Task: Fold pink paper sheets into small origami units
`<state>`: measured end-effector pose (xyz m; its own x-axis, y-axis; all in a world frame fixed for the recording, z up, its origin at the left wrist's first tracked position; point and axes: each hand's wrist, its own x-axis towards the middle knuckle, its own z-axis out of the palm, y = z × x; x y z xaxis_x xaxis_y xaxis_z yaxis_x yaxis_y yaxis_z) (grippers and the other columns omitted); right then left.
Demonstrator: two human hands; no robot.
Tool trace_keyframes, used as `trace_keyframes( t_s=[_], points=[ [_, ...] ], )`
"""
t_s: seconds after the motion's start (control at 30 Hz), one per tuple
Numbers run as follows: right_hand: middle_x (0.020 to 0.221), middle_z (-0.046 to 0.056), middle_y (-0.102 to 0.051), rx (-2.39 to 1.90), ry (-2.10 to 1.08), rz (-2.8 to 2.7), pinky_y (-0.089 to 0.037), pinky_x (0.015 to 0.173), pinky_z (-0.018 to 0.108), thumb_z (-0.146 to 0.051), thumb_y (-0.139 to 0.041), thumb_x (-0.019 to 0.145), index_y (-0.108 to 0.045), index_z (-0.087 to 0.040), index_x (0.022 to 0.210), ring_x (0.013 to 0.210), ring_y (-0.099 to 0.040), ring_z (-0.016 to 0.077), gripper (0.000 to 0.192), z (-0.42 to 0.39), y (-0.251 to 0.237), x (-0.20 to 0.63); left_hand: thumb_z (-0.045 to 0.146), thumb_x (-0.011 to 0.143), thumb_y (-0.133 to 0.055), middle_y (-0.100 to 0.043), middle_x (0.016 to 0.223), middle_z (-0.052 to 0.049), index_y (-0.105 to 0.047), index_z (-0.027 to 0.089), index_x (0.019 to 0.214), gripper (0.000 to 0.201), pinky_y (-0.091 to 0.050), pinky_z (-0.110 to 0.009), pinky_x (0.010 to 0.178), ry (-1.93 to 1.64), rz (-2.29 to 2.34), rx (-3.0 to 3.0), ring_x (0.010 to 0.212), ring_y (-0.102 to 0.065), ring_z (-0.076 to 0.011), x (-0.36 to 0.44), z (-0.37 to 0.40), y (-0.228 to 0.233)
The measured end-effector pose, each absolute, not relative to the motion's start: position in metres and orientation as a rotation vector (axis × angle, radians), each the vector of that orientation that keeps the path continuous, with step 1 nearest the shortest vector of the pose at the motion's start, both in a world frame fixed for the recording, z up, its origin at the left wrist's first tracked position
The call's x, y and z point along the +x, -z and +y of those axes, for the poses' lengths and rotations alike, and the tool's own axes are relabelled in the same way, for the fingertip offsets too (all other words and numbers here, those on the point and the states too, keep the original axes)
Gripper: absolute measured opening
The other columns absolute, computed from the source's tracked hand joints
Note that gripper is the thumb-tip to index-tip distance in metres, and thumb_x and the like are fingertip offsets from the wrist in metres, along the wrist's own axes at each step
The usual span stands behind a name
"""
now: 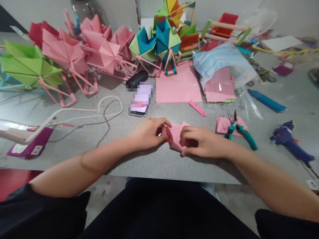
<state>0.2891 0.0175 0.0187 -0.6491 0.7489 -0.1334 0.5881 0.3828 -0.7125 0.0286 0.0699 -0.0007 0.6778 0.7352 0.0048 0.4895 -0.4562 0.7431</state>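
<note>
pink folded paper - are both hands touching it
Touching. The head view shows the left hand and right hand pinching the pink folded paper.

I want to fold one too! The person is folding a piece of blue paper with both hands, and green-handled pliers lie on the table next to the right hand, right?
Not quite: the folded paper is pink, not blue, as the head view shows. Both the left hand and the right hand do hold it, and the green-handled pliers do lie on the table beside the right hand.

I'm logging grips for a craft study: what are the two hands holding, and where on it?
Both hold one folded pink paper: left hand pinches its left edge, right hand its right.
</note>
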Motion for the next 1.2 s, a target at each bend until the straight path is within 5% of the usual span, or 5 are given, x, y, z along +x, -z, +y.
trace_keyframes(
  t_s=[0.5,1.2],
  points=[
    [0.094,0.004,-0.067,-1.243,-1.181,-2.442,-0.044,0.081,0.035,-0.021,-0.077,0.096,-0.071,-0.02,0.083,0.09,-0.062,0.0207,0.015,0.024,-0.015,0.292,0.013,0.086,-0.07,-0.078,0.083,-0.002,-0.078,0.023,0.082,0.014,-0.049,-0.044,0.095,-0.334,0.95,2.168,0.088,-0.07,-0.0235,0.032,0.07,-0.004],
    [0.093,0.005,-0.069,-1.319,-1.201,-2.514,-0.044,0.082,0.035,-0.012,-0.065,0.095,-0.066,-0.021,0.083,0.09,-0.063,0.0219,0.014,0.021,-0.029,0.29,0.017,0.084,-0.073,-0.08,0.09,-0.002,-0.075,0.022,0.087,0.006,-0.039,-0.049,0.099,-0.247,1.012,2.303,0.097,-0.07,-0.0269,0.037,0.067,-0.001]
  ],
)
